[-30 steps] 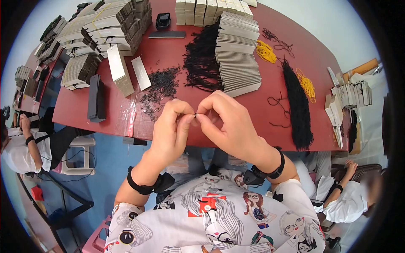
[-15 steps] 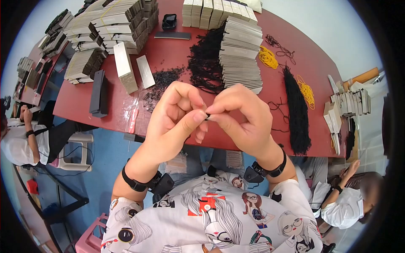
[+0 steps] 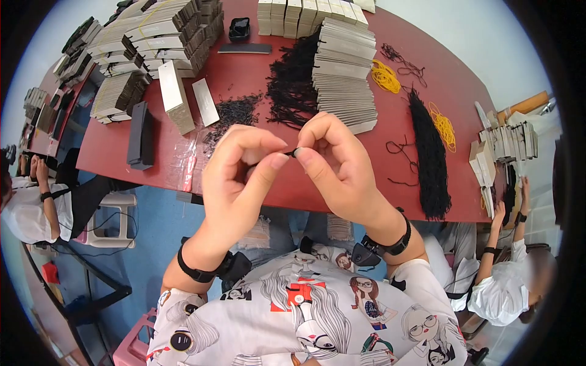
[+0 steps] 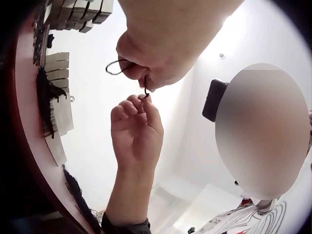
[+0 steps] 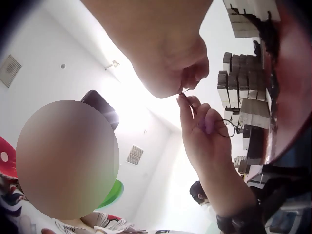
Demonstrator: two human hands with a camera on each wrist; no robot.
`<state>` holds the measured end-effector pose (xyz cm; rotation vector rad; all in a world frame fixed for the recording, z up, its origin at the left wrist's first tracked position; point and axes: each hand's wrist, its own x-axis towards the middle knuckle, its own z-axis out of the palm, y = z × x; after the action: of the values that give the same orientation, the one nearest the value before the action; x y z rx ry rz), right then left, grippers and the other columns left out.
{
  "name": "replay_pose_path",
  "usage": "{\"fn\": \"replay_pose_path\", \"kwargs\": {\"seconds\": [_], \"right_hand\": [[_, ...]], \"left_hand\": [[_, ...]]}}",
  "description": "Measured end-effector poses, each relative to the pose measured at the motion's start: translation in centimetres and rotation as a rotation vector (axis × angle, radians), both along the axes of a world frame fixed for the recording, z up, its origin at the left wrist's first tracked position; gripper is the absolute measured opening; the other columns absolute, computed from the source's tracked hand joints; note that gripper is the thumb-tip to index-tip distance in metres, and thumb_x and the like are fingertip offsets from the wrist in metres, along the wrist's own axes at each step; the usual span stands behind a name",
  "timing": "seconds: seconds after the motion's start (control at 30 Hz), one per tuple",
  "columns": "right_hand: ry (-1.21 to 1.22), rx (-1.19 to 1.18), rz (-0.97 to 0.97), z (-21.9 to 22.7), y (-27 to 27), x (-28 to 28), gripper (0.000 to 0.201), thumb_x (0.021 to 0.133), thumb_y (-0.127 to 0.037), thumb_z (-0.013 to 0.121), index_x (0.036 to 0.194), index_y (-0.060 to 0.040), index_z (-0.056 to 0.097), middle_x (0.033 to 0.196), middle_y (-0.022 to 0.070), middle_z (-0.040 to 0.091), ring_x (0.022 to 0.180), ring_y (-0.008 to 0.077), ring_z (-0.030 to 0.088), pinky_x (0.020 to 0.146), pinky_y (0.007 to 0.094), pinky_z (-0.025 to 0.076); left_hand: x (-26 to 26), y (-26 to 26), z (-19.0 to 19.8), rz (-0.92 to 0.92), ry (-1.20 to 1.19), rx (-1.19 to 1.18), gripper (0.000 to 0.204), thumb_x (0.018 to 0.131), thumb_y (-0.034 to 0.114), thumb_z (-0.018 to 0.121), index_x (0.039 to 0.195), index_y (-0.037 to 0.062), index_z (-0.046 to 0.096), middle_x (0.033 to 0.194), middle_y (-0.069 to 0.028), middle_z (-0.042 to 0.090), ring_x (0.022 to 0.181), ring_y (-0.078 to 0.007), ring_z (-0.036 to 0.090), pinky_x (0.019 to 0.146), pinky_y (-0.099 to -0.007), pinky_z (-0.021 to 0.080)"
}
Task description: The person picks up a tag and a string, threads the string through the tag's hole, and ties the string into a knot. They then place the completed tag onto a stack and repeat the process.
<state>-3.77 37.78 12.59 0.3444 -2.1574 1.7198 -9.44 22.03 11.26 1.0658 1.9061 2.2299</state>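
Observation:
A thin black cord (image 4: 113, 73) loops out from the left hand (image 4: 161, 48) in the left wrist view, and its other part runs to the fingertips of the right hand (image 4: 138, 131). Seen from the right wrist, the cord's loop (image 5: 234, 128) hangs by the left hand (image 5: 207, 134), whose thumb and fingers pinch the cord. The right hand (image 5: 170, 58) pinches a small dark piece at its end. In the head view the left hand (image 3: 241, 177) and right hand (image 3: 342, 168) meet above the table's front edge, fingertips nearly touching.
On the red table (image 3: 244, 76) lie small black pins (image 3: 235, 116), black cords (image 3: 292, 85) beside stacked grey cards (image 3: 345, 73), yellow bands (image 3: 386, 76) and a black cord bundle (image 3: 430, 158). A white block (image 3: 176, 97) and dark block (image 3: 141, 137) stand left. Other people sit at both sides.
Both hands have moved slightly left and up, and the left fingers have spread a little from the right fingertips. The person at the right has raised their arms.

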Motion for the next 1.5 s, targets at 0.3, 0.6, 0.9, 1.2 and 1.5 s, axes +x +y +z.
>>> {"fn": "replay_pose_path", "kwargs": {"seconds": [0.3, 0.6, 0.9, 1.2, 1.5], "right_hand": [[0.01, 0.025, 0.032, 0.3, 0.2, 0.1, 0.009, 0.085, -0.007, 0.056, 0.089, -0.0011, 0.05, 0.081, 0.0041, 0.047, 0.07, 0.0104, 0.047, 0.062, 0.0236, 0.041], [-0.003, 0.037, 0.041, 0.5, 0.3, 0.3, 0.012, 0.088, -0.011, 0.055, 0.089, 0.0, 0.049, 0.082, 0.0053, 0.048, 0.069, 0.0104, 0.047, 0.06, 0.0231, 0.041], [-0.158, -0.153, 0.049, 0.7, 0.3, 0.5, 0.01, 0.087, -0.01, 0.057, 0.091, -0.002, 0.053, 0.08, -0.0007, 0.052, 0.07, 0.0041, 0.046, 0.059, 0.0196, 0.039], [-0.054, -0.074, -0.008, 0.2, 0.0, 0.4, 0.009, 0.086, -0.008, 0.057, 0.091, -0.0017, 0.055, 0.08, 0.0012, 0.055, 0.069, 0.006, 0.048, 0.059, 0.0209, 0.04], [0.006, -0.025, -0.067, 0.2, 0.1, 0.4, 0.009, 0.083, -0.007, 0.059, 0.09, -0.0011, 0.059, 0.079, 0.0036, 0.057, 0.066, 0.0088, 0.052, 0.056, 0.0218, 0.042]], "left_hand": [[0.2, -0.3, 1.4, 0.213, 0.453, -0.247, 0.02, 0.072, -0.008, 0.066, 0.089, 0.0024, 0.062, 0.084, -0.0065, 0.057, 0.062, -0.011, 0.051, 0.048, -0.023, 0.039], [0.3, -0.2, 1.5, 0.152, 0.418, -0.278, 0.017, 0.074, -0.01, 0.062, 0.088, 0.0002, 0.058, 0.083, -0.0076, 0.053, 0.064, -0.0128, 0.051, 0.05, -0.0228, 0.04], [0.0, -0.3, 1.1, -0.062, 0.031, -0.205, 0.006, 0.083, -0.001, 0.058, 0.088, -0.0003, 0.056, 0.082, -0.0034, 0.05, 0.067, -0.0071, 0.046, 0.056, -0.0192, 0.035], [-0.1, -0.5, 1.1, -0.064, 0.008, -0.176, 0.004, 0.082, 0.002, 0.059, 0.086, -0.0003, 0.057, 0.079, -0.0018, 0.049, 0.067, -0.0068, 0.043, 0.056, -0.0196, 0.033], [-0.3, -0.6, 1.4, -0.064, 0.037, -0.195, 0.004, 0.081, 0.002, 0.059, 0.084, -0.0005, 0.058, 0.078, -0.0026, 0.05, 0.067, -0.0082, 0.045, 0.057, -0.0203, 0.035]]}}
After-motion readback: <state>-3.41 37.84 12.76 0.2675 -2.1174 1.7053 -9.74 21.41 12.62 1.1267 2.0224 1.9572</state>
